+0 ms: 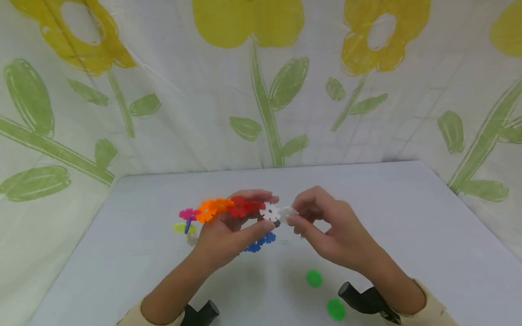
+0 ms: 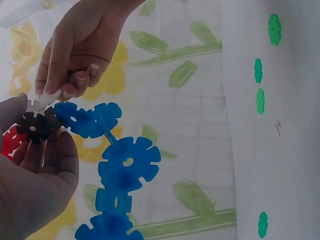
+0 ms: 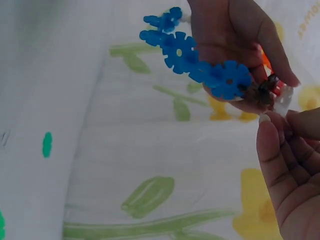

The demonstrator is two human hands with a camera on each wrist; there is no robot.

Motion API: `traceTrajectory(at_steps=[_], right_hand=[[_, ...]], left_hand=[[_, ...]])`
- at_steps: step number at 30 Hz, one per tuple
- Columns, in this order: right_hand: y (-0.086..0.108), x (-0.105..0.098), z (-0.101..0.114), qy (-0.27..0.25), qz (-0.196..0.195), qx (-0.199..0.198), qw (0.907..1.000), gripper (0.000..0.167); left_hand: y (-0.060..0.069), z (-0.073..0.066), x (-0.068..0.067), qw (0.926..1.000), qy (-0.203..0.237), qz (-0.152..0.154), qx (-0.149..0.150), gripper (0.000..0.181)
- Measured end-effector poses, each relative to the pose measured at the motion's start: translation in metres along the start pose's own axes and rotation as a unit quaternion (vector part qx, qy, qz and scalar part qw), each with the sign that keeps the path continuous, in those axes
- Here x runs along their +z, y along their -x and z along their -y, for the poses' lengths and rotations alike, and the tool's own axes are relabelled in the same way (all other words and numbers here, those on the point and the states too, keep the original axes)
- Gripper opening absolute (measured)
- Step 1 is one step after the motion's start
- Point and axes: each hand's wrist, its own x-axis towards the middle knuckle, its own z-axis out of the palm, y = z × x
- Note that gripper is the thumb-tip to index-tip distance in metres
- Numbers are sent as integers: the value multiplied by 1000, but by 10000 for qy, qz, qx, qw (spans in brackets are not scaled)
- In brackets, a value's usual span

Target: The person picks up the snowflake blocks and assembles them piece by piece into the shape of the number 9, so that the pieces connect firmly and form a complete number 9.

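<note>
A chain of notched plastic flower discs drapes over my left hand (image 1: 226, 240). Along it run pink (image 1: 188, 214), orange (image 1: 207, 211), red (image 1: 240, 207) and white (image 1: 270, 212) discs, while a blue stretch (image 2: 129, 161) hangs below. The left thumb and fingers hold the chain around the white disc and a dark disc (image 2: 34, 127). Facing it, my right hand (image 1: 336, 226) pinches another white disc (image 1: 287, 213) at the chain's white end. Fingers partly cover that disc, and I cannot tell whether the two white discs are interlocked.
Green flower discs (image 1: 314, 278) (image 1: 336, 309) lie on the white table (image 1: 134, 253) near its front. More green discs (image 2: 260, 101) show in the left wrist view. Behind the table hangs a white curtain (image 1: 183, 113) with yellow flowers. Black wrist mounts (image 1: 363, 299) sit on both forearms.
</note>
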Motion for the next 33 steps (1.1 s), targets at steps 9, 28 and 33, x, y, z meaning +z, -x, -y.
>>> traceTrajectory(at_steps=[9, 28, 33], right_hand=[[0, 7, -4, -147, -163, -468, 9987, 21], [0, 9, -7, -220, -166, -588, 9979, 15], [-1, 9, -6, -284, -120, -526, 9981, 17]], left_hand=[[0, -2, -1, 9989, -38, 53, -464, 44], [-4, 3, 4, 9942, -301, 437, -939, 47], [-4, 3, 4, 9920, -436, 331, -1139, 40]])
